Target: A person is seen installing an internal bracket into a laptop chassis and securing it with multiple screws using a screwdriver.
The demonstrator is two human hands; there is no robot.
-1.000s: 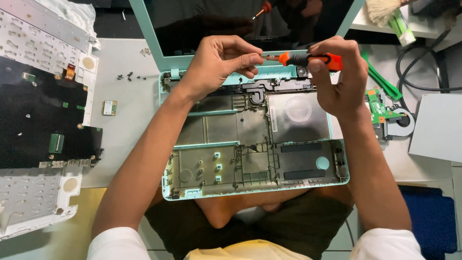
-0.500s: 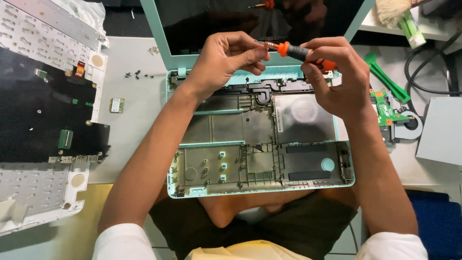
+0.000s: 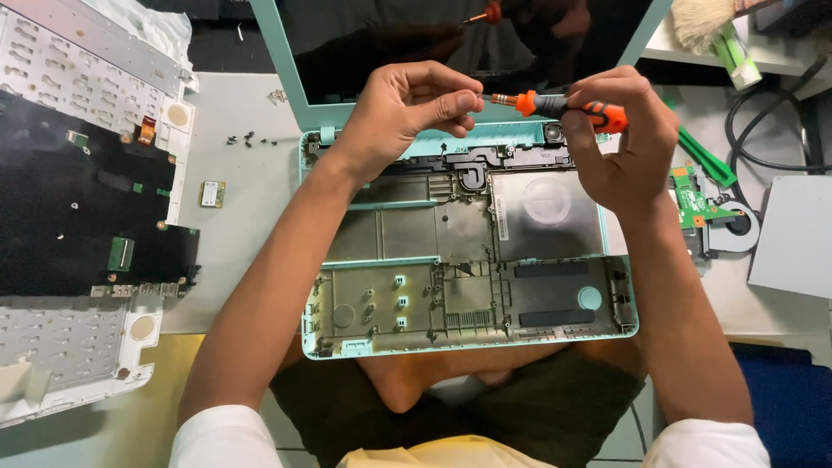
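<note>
Two bare hands meet above the rear edge of an opened mint-green plastic laptop base shell (image 3: 468, 295), which lies at the centre of the pale grey work table (image 3: 251, 234) with its dark screen lid (image 3: 451, 52) raised at twelve o'clock. Right hand (image 3: 620, 147), at one o'clock of the shell, is closed around the grip of an orange-and-black handled screwdriver (image 3: 563, 108), held level with its shaft pointing toward nine o'clock. Left hand (image 3: 407, 108), at eleven o'clock, has fingers curled and narrowed, thumb and forefinger pinching at the screwdriver's tip; whether a screw sits between them cannot be told. Several small dark loose screws (image 3: 247, 139) lie on the table at ten o'clock of the shell. One white keyboard panel backed with black film (image 3: 78, 208) rests at nine o'clock. One small green circuit board (image 3: 693, 204) lies at three o'clock, beside a green plastic pry tool (image 3: 706, 160).
</note>
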